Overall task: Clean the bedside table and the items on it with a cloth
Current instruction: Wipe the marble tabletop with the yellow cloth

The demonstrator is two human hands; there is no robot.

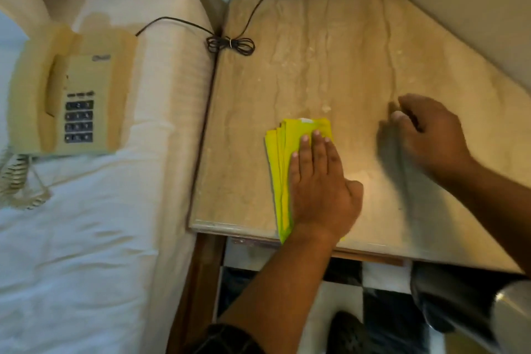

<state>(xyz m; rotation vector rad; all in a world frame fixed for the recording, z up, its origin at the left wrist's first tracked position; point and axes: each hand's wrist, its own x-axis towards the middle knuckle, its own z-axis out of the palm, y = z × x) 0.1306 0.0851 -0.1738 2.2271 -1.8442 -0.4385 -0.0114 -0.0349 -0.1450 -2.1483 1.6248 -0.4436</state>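
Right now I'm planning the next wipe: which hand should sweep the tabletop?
Left. The left hand already presses flat on the yellow cloth on the table; the right hand holds nothing.

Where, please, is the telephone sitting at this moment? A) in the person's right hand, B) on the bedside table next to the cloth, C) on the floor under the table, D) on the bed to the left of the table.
D: the telephone rests on the white bed, while the table holds only the yellow cloth under the left hand, and a bundled cord.
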